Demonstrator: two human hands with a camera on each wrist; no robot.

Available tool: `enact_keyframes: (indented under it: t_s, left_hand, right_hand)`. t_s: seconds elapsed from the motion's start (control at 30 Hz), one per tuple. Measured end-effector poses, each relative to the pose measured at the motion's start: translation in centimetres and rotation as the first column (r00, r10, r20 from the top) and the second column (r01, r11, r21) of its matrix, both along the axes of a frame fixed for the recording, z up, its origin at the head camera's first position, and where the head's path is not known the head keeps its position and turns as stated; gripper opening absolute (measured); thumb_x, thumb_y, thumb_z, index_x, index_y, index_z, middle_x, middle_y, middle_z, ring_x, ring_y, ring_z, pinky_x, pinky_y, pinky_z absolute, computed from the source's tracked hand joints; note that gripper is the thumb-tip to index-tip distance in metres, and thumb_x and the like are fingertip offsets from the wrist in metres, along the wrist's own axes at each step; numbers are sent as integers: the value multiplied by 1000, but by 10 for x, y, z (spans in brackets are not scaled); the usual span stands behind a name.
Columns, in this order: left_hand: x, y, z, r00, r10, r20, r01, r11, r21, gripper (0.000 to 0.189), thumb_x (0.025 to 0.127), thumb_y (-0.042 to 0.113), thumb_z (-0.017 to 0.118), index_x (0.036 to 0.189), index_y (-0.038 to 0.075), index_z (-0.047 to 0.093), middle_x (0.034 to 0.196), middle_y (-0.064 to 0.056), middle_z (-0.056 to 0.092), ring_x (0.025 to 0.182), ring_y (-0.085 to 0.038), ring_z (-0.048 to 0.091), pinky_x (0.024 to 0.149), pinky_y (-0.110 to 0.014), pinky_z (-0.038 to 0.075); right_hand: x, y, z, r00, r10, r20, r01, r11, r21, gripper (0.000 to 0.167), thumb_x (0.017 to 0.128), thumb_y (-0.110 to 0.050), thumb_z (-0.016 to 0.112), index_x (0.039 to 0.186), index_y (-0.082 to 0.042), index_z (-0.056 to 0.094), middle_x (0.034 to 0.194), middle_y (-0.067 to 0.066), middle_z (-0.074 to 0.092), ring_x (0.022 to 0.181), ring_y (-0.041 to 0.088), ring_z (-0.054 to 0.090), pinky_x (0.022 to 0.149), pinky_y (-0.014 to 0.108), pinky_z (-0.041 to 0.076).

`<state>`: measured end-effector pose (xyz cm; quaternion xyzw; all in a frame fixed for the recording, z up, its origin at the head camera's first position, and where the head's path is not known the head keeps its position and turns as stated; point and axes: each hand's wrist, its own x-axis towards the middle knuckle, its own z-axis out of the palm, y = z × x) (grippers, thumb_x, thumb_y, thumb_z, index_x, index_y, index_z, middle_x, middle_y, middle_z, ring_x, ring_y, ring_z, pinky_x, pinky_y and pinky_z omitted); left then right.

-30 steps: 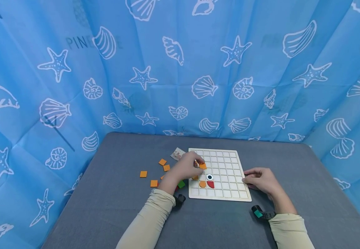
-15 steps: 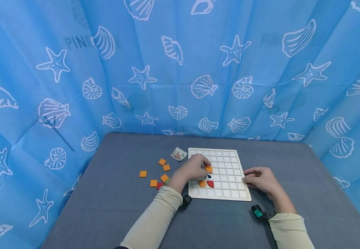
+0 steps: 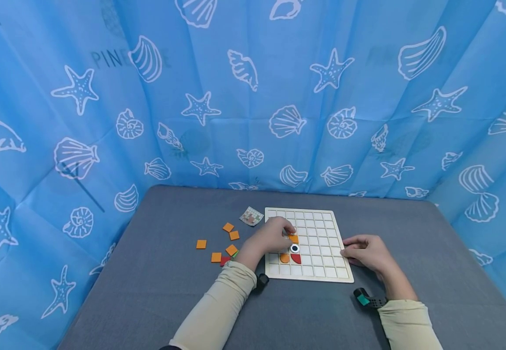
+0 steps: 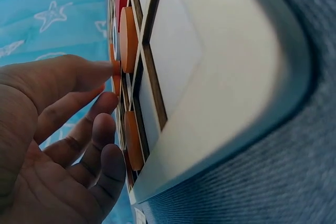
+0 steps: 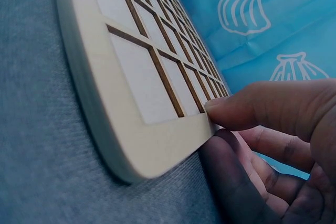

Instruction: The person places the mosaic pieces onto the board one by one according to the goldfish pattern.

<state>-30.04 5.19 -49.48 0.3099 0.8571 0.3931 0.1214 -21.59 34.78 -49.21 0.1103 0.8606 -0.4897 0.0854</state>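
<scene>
A white grid board (image 3: 310, 278) with raised pale ridges lies on the table. Over its left part, my left hand (image 3: 271, 237) pinches an orange square tile (image 3: 294, 239) at one of the cells; the thumb meets its edge in the left wrist view. Just below that tile sits a round eye piece (image 3: 294, 248), then a red quarter-round piece (image 3: 296, 259). Left of the red one is a rounded orange piece (image 3: 284, 258). My right hand (image 3: 368, 252) holds the board's right edge, thumb on top and fingers beneath, as the right wrist view shows.
Left of the board are scattered several orange square tiles (image 3: 201, 244), with a red piece (image 3: 225, 260) and a partly hidden green one (image 3: 235, 253). A small printed grid card (image 3: 251, 216) lies by the board's upper left corner. A blue shell-patterned curtain (image 3: 253, 97) hangs behind the table.
My left hand has moved a little right with the orange tile, bringing it down to the cell above the eye piece; it is nearly still since half a second ago. My right hand stays put.
</scene>
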Motion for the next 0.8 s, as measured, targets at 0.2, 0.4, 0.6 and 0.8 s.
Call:
enact_keyframes:
  t_s: [0.2, 0.4, 0.6, 0.8]
  left_hand:
    - [1, 0, -2, 1000, -2, -1, 2, 1000, 10, 33, 91, -1, 68, 123, 3, 77, 120, -10, 75, 87, -13, 57, 79, -25, 49]
    - [2, -4, -1, 1000, 4, -7, -4, 1000, 0, 31, 93, 3, 70, 123, 5, 77, 121, -7, 74, 98, -13, 63, 87, -27, 53]
    - [8, -19, 6, 999, 39, 11, -39, 999, -8, 29, 100, 9, 67, 127, 6, 76, 124, -8, 70, 101, -20, 64, 87, -34, 55]
    - [12, -48, 16, 997, 74, 5, -74, 997, 4, 29, 102, 13, 67, 129, 3, 74, 126, -13, 69, 105, -28, 66, 90, -42, 55]
  right_hand:
    - [0, 0, 1, 1000, -7, 9, 7, 1000, 5, 44, 93, -5, 78, 130, 14, 65, 93, 7, 77, 81, 11, 72, 71, 30, 64]
    - [-1, -1, 1, 1000, -7, 15, 7, 1000, -2, 44, 93, -5, 78, 131, 14, 65, 93, 6, 77, 81, 12, 73, 72, 30, 64]
    - [-1, -1, -1, 1000, 3, 3, -3, 1000, -1, 44, 93, -6, 78, 130, 14, 65, 95, 8, 77, 81, 12, 73, 71, 29, 64]
    - [-1, 1, -3, 1000, 3, 7, -3, 1000, -7, 44, 93, -5, 77, 132, 14, 64, 95, 10, 78, 81, 12, 74, 74, 30, 64]
